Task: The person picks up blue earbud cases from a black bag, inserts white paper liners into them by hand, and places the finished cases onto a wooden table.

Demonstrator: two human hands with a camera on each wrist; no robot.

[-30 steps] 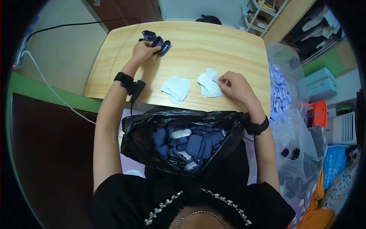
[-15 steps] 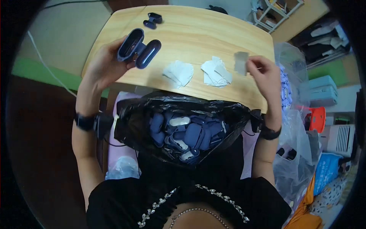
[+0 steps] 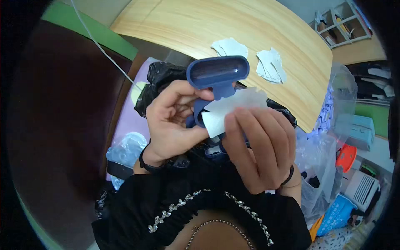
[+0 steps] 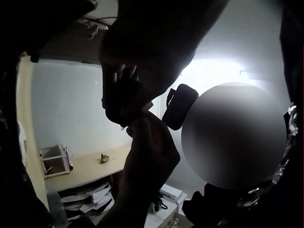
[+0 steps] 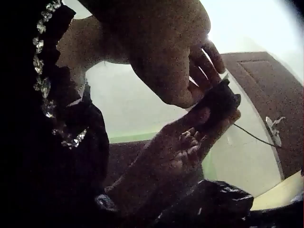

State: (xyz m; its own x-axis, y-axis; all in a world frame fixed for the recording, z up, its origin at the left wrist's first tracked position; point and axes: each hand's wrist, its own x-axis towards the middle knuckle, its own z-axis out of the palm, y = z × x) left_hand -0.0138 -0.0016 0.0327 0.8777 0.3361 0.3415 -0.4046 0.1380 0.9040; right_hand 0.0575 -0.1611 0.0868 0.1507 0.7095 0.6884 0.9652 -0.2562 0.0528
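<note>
A dark blue case (image 3: pixel 218 68) with its lid flipped up is gripped by the left hand (image 3: pixel 173 121), above the black bag. The right hand (image 3: pixel 262 146) pinches a thin whitish sheet (image 3: pixel 237 104) with a jagged edge, held against the case's opening and covering part of it. In the left wrist view the case lid (image 4: pixel 181 107) shows as a dark shape beside the left hand (image 4: pixel 152 52) and the right hand (image 4: pixel 147 156). The right wrist view shows the right hand (image 5: pixel 166 52) over the left hand (image 5: pixel 175 152), both dim.
Two piles of white sheets, a left one (image 3: pixel 231 46) and a right one (image 3: pixel 271 66), lie on the wooden table (image 3: pixel 187 25). Beneath the hands is a black plastic bag (image 3: pixel 164 73) with blue cases. Clear bags and a red stool (image 3: pixel 346 157) stand at the right.
The left hand has brought the open case from the table toward the body. The right hand has carried a sheet from beside the right pile to the case. The head view has shifted.
</note>
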